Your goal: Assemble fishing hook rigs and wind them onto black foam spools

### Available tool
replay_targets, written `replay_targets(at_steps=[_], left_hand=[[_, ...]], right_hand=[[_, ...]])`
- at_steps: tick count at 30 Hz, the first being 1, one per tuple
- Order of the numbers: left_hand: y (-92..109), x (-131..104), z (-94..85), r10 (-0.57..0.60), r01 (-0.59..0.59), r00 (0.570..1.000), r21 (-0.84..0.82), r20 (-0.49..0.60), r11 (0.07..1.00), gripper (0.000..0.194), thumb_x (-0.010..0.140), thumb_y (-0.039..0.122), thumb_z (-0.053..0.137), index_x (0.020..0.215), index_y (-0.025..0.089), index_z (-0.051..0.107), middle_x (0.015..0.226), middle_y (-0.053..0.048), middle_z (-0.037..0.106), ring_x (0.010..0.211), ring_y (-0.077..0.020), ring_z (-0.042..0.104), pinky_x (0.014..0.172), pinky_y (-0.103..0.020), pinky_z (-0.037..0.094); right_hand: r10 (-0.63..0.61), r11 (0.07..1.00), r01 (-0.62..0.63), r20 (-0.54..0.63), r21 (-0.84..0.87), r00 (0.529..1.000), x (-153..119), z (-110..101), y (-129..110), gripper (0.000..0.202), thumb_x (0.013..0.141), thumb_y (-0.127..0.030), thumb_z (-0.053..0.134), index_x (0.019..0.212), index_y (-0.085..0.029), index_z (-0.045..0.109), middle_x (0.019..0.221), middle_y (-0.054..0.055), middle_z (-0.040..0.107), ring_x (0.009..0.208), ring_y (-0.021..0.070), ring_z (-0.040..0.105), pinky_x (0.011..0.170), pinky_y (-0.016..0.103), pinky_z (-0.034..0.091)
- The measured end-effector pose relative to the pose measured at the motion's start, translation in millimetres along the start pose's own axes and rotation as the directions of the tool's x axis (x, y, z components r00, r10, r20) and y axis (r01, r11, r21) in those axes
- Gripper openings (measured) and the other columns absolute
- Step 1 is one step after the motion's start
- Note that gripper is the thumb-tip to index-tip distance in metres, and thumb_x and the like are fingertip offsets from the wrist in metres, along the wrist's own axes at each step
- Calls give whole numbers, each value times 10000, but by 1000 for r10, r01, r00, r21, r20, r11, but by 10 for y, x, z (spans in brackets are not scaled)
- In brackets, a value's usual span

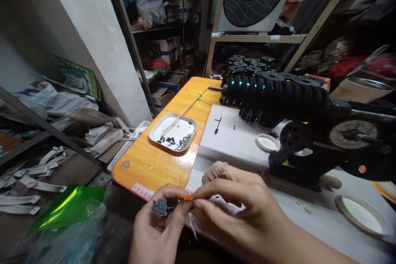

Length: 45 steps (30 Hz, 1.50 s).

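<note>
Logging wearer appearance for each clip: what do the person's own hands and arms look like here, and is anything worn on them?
Both the left hand and the right hand are bare: no gloves, rings or watch visible. The right forearm is bare too, with no sleeve in view. The left wrist is cut off by the frame edge.

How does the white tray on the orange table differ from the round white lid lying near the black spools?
The white tray is rectangular with rounded corners; the round white lid is circular. The tray holds small dark parts and a thin stick leans into it; the lid looks bare. The tray rests on the orange table, the lid on a white sheet. Both are shallow and white.
</note>
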<state>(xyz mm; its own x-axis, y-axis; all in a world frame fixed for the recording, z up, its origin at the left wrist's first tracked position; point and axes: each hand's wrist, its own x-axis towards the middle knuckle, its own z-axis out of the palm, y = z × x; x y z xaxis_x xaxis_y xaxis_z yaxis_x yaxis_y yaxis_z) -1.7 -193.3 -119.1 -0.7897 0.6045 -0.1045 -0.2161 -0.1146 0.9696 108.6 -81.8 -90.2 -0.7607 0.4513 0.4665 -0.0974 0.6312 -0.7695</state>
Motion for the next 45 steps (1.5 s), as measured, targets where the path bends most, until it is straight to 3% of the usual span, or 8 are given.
replay_targets(at_steps=[6,11,16,22,25,29,34,45], left_hand=[[-166,33,-28,210,-208,976,27,-66,978,275,744,459,841,702,229,697,686,29,685,678,-124,629,663,-174,521],[-100,446,-429,527,-426,828,397,-193,813,102,865,338,740,871,255,680,785,31,708,726,-144,665,728,-229,516],[-5,944,-716,406,-564,816,720,410,405,146,887,372,654,944,264,734,1034,-49,709,884,-256,685,783,-382,514],[63,970,-685,614,-565,730,772,301,293,357,926,372,573,1205,148,566,1246,-189,489,1130,-355,574,887,-470,492],[74,737,-572,672,-606,717,641,184,471,212,975,349,522,1134,210,527,1182,-119,502,1130,-280,539,944,-382,449],[-6,301,-279,187,-198,978,143,90,970,229,934,478,625,986,255,632,1010,-23,613,880,-174,596,758,-263,475],[-103,-6,-27,-298,342,919,-147,260,928,435,703,548,847,936,204,718,765,-29,669,747,-186,645,609,-255,481],[-167,-91,65,-174,185,979,-100,109,978,390,734,558,815,882,219,692,850,-19,706,795,-166,673,668,-193,532]], right_hand=[[33,999,-33,-31,-6,999,-21,54,-33,111,822,-73,622,752,-123,692,740,42,568,634,110,538,498,199,415],[-11,997,7,-69,-71,998,38,-46,-20,125,845,-59,580,789,-139,659,749,26,549,625,99,519,534,204,437],[76,995,-75,13,-70,997,74,-103,-50,125,848,-74,573,781,-178,593,725,-6,558,629,91,483,532,182,398],[159,986,-158,26,-57,987,84,-97,-58,132,835,-103,658,753,-198,701,693,-22,575,643,90,514,569,178,414],[165,986,-164,23,-29,986,95,-88,-56,139,860,-151,679,778,-212,773,682,-10,566,638,98,508,549,177,424],[159,987,-158,-30,14,987,67,-58,-50,126,866,-171,691,820,-211,802,708,9,584,652,104,526,520,170,436],[256,913,-246,12,325,967,0,19,2,133,932,-239,669,888,-190,785,813,26,624,599,103,651,514,197,548],[62,998,-60,-91,22,994,-21,8,-26,106,889,-144,685,835,-157,775,789,54,674,645,107,602,565,200,489]])
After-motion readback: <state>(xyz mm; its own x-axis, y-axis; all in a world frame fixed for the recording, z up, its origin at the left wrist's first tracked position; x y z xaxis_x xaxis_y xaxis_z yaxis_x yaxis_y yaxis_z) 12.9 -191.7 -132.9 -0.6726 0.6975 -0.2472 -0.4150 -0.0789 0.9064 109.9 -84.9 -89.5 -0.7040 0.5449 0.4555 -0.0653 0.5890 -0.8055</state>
